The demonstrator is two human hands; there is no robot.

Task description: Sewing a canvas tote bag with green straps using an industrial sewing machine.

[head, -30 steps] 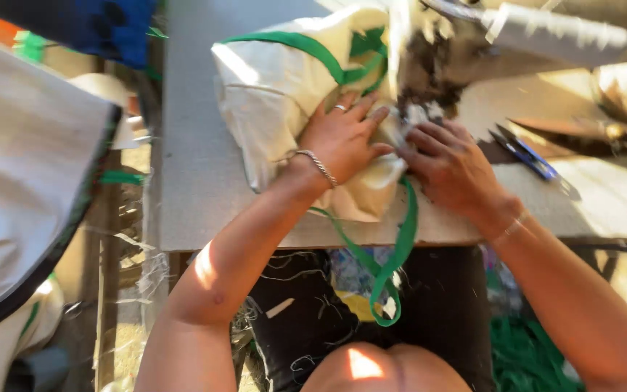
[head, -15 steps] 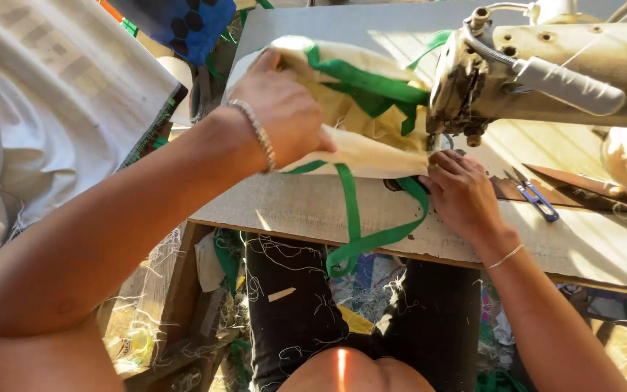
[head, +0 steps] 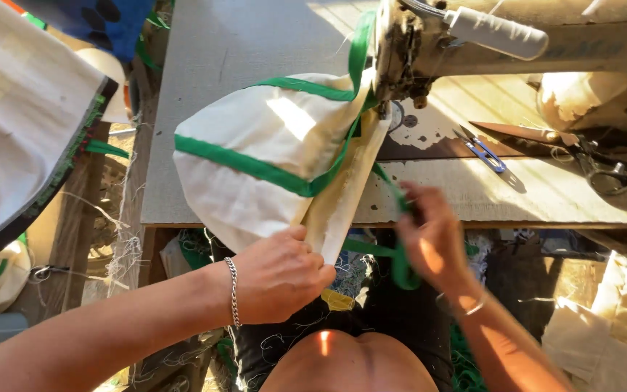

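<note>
Cream cloth bag under the old beige sewing machine (head: pixel 517 43).

The cream cloth bag with green webbing trim (head: pixel 263 156) lies on the grey worktable (head: pixel 205 51), hanging over its front edge. The left hand (head: pixel 281 276) pinches its lower hem; the blurred right hand (head: pixel 433 243) seems closed on the green webbing strap (head: pixel 400 265).

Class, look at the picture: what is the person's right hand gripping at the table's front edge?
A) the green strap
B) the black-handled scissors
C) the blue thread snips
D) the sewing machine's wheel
A: the right hand is closed around the green strap hanging from the cream bag, while scissors and snips lie untouched on the table.
</note>
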